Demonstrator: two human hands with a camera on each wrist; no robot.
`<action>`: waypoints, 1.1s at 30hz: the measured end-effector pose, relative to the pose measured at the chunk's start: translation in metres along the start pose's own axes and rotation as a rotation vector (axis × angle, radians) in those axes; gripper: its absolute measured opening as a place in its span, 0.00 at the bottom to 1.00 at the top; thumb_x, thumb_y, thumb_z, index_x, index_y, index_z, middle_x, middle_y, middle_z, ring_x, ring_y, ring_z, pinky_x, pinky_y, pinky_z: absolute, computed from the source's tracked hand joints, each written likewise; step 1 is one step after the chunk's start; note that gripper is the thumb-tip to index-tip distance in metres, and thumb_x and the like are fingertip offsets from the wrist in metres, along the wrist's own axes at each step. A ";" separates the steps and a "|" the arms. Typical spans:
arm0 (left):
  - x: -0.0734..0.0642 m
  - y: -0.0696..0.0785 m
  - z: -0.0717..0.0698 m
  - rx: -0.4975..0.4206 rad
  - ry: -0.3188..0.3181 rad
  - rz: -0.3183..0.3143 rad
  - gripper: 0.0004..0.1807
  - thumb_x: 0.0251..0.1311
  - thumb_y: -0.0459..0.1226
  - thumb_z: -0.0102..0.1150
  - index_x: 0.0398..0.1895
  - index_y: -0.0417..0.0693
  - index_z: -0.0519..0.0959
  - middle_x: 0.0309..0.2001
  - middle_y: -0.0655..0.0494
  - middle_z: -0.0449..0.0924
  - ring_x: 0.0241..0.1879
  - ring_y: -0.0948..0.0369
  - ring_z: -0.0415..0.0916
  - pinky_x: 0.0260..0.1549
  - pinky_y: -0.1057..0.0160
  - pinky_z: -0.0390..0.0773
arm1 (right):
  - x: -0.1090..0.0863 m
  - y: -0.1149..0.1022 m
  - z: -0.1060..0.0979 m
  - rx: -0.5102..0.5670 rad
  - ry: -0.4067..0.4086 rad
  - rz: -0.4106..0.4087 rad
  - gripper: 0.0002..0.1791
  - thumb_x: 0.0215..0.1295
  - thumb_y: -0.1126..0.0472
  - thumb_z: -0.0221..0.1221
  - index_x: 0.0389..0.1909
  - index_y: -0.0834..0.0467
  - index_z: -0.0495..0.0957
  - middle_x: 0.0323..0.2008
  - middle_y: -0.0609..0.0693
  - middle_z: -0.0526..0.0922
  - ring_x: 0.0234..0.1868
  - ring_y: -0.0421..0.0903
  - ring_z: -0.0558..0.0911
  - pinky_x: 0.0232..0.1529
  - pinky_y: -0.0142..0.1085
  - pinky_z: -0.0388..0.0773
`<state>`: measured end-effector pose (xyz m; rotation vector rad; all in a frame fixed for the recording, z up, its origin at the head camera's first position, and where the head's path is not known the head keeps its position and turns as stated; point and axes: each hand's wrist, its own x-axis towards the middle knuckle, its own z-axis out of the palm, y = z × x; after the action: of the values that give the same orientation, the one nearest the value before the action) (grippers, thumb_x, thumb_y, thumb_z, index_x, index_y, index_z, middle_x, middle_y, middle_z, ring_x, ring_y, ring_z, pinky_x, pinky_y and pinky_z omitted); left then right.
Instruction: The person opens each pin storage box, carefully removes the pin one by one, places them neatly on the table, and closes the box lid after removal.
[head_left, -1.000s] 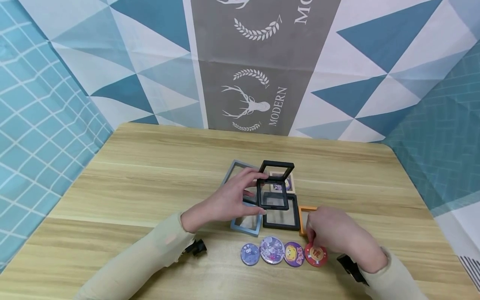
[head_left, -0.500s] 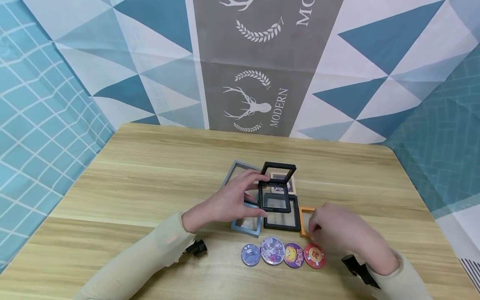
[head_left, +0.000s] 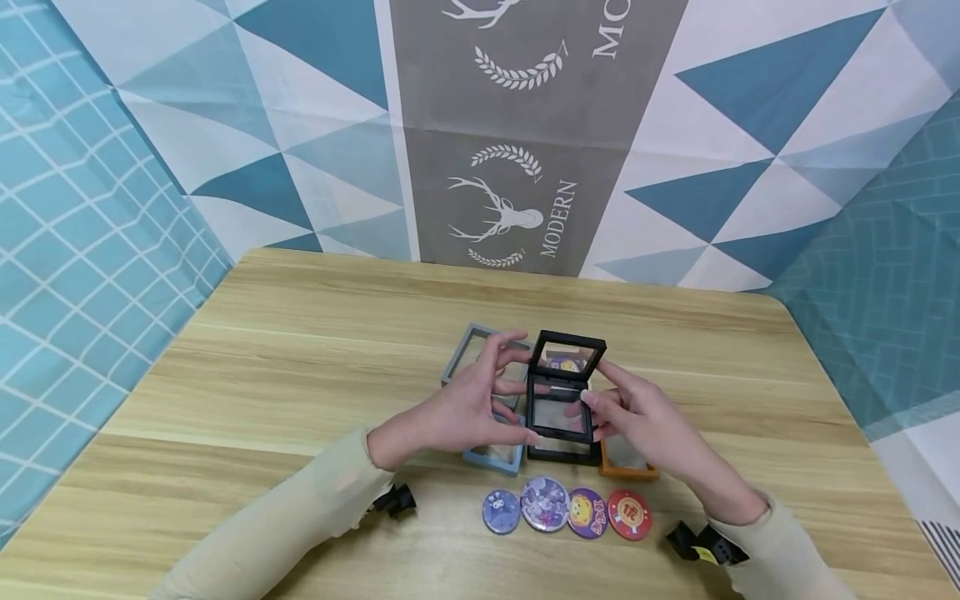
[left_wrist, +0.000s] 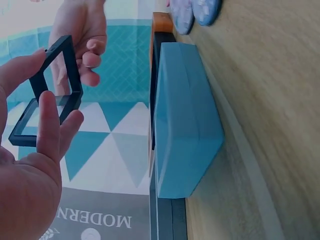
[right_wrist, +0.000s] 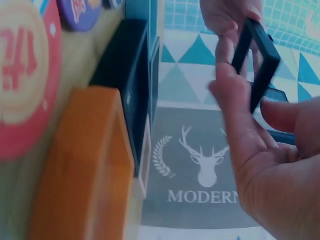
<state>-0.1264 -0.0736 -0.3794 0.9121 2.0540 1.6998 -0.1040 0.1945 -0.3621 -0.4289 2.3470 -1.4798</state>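
A small black hinged display frame (head_left: 573, 339) with clear film stands unfolded, held above the other frames. My left hand (head_left: 472, 408) grips its left side, thumb low and fingers spread higher; the left wrist view shows thumb and fingers about the frame (left_wrist: 72, 75). My right hand (head_left: 637, 417) pinches the right edge, its thumb on the near face and fingers behind. Below lie a larger black frame (head_left: 562, 457), an orange frame (head_left: 628, 473) and a light blue frame (head_left: 487, 461). A badge (head_left: 566, 364) shows through the raised lid.
Along the near side lie a blue badge (head_left: 501, 511), a lilac badge (head_left: 545, 503), a purple badge (head_left: 587, 512) and a red badge (head_left: 629, 514). A grey frame (head_left: 452, 367) sits left behind my left hand. Patterned cloth (head_left: 498, 200) hangs beyond the wooden table (head_left: 337, 317).
My right hand has left the red badge and orange frame, moving up and left to grip the black hinged frame. That frame has shifted slightly right and toward me, still in my left hand.
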 end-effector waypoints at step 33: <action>0.002 0.000 0.000 0.019 0.036 0.075 0.29 0.57 0.32 0.71 0.60 0.45 0.69 0.70 0.50 0.61 0.57 0.52 0.78 0.39 0.59 0.85 | 0.002 0.002 0.001 0.554 -0.014 -0.036 0.25 0.81 0.49 0.43 0.70 0.55 0.70 0.49 0.53 0.86 0.46 0.46 0.86 0.47 0.34 0.81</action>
<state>-0.1275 -0.0722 -0.3791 0.9826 2.0875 1.7492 -0.1054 0.1942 -0.3647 -0.3300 1.8105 -2.0352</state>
